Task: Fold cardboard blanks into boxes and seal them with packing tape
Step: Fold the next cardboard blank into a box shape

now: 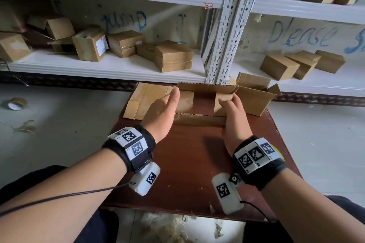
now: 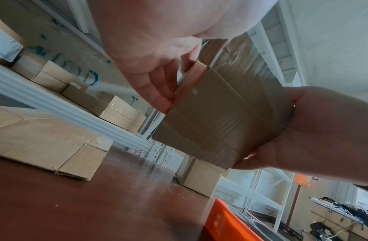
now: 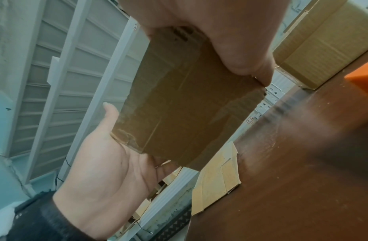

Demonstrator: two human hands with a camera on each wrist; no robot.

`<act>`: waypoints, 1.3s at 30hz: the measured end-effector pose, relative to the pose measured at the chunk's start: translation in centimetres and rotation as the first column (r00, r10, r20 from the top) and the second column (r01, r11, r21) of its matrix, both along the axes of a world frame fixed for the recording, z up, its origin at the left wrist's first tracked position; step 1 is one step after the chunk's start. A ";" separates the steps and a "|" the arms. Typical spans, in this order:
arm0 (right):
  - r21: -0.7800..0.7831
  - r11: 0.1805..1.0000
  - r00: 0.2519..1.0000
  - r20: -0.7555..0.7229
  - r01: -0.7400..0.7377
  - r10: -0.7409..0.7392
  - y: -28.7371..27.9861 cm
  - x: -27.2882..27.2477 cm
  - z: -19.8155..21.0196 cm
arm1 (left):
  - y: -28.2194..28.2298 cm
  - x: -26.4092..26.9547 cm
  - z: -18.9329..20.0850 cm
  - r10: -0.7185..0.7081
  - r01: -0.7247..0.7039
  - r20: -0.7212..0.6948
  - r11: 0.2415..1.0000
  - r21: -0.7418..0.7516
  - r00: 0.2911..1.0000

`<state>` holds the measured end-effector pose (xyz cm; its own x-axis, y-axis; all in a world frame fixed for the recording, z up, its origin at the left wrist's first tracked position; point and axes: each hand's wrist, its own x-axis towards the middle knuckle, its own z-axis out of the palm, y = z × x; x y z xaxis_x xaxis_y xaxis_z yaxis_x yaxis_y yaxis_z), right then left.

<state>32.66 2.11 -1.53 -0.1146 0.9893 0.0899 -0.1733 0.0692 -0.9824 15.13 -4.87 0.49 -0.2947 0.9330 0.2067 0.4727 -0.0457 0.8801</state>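
cardboard box (image 1: 205,87) between flat left hand (image 1: 162,109) and gripping right hand (image 1: 235,118) fingers (image 1: 236,97)

White metal shelving (image 1: 118,66) lines a pale wall (image 1: 254,33) scrawled with blue writing (image 1: 302,33); a reddish-brown table (image 1: 187,163) stands on grey floor (image 1: 69,116).

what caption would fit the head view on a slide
The left hand and right hand steady an open-flapped cardboard box above a brown table, a flat blank lying beside it.

The partly folded box (image 1: 203,92) is between the left hand (image 1: 162,112) and right hand (image 1: 235,116), above the table's (image 1: 187,163) far part. Flat blanks (image 1: 142,100) lie on the table to its left, an open box (image 1: 254,98) to its right. Shelving (image 1: 110,65) stands behind.
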 end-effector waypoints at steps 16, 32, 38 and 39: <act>-0.212 0.977 1.000 0.019 -0.005 0.009 0.2 0.6 0.2 | -0.1 -1.1 -0.5 -0.143 0.141 -0.078 0.989 -0.039 0.987; 0.062 0.987 0.967 0.219 -0.146 0.129 -1.8 0.0 0.5 | 0.8 -1.2 -0.8 -0.081 0.111 0.240 0.987 -0.114 0.967; 0.083 0.987 0.964 0.238 -0.139 0.115 -2.0 0.0 0.3 | 0.4 -1.2 -1.1 -0.112 0.126 0.091 0.980 -0.155 0.989; 0.082 0.987 0.965 0.237 -0.136 0.113 -2.0 0.0 0.2 | 0.4 -1.1 -1.1 -0.114 0.127 0.087 0.980 -0.155 0.990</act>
<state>32.71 0.16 -1.28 -0.2649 0.9539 0.1412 0.0437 0.1581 -0.9865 13.99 -4.46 -0.61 -0.1873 0.9817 0.0336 0.4025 0.0455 0.9143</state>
